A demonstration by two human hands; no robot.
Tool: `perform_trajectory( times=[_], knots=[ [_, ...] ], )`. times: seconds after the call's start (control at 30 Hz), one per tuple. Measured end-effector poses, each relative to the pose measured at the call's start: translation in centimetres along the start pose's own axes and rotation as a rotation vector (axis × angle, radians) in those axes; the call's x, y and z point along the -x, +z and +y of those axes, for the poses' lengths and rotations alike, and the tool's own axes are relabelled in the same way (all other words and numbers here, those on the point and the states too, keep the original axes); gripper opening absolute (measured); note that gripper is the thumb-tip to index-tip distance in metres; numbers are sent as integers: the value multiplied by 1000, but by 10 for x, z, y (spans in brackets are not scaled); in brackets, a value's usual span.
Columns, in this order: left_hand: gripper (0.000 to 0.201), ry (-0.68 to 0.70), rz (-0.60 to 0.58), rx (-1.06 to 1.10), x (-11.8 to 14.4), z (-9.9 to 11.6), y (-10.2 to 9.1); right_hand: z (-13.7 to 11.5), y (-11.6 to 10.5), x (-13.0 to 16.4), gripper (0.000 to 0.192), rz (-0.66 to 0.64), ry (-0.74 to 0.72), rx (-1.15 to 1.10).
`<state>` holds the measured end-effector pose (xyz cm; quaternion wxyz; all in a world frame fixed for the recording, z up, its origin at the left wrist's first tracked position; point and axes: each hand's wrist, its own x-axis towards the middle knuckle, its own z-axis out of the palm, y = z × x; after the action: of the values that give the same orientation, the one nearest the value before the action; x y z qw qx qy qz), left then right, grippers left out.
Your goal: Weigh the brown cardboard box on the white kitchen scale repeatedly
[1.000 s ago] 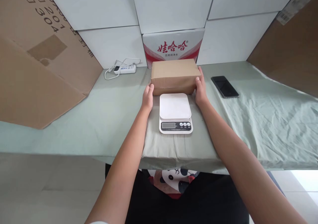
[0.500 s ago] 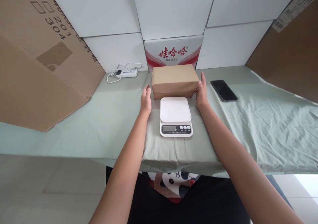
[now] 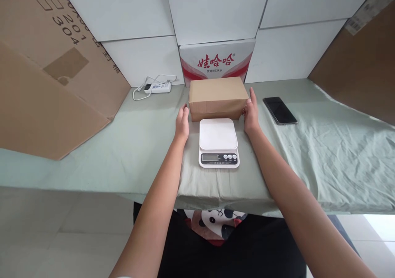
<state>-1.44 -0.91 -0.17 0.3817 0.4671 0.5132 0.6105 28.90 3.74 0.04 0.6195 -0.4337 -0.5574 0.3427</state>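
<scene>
My left hand (image 3: pixel 182 123) sits open and flat-fingered just beside the left end of the brown parcel (image 3: pixel 217 98), fingertips a hair off the cardboard or barely brushing it, I cannot tell which. The parcel lies in the middle of the frame on the table (image 3: pixel 324 154), its long axis running left to right, directly behind the white kitchen scale (image 3: pixel 218 142) and in front of the red-and-white carton (image 3: pixel 216 60). My right hand (image 3: pixel 251 115) is open too, palm pressed against the parcel's right end, so it is the closer one; both hands flank the box and hold nothing.
</scene>
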Motion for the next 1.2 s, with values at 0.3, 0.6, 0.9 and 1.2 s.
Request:
perform_trajectory(
  times=[0.3, 0.6, 0.9, 1.2],
  knots=[
    [82, 5, -12, 8, 5, 4, 1, -4, -1, 3, 113, -1, 78, -18],
    [84, 30, -47, 4, 10, 10, 2, -11, -2, 5, 123, -22, 108, -67],
    [91, 58, -83, -11, 14, 16, 2, -12, -1, 6, 121, -15, 91, -18],
    [90, 49, -89, -26, 16, 20, 3, -14, -1, 7, 120, -18, 92, 1]
  ],
)
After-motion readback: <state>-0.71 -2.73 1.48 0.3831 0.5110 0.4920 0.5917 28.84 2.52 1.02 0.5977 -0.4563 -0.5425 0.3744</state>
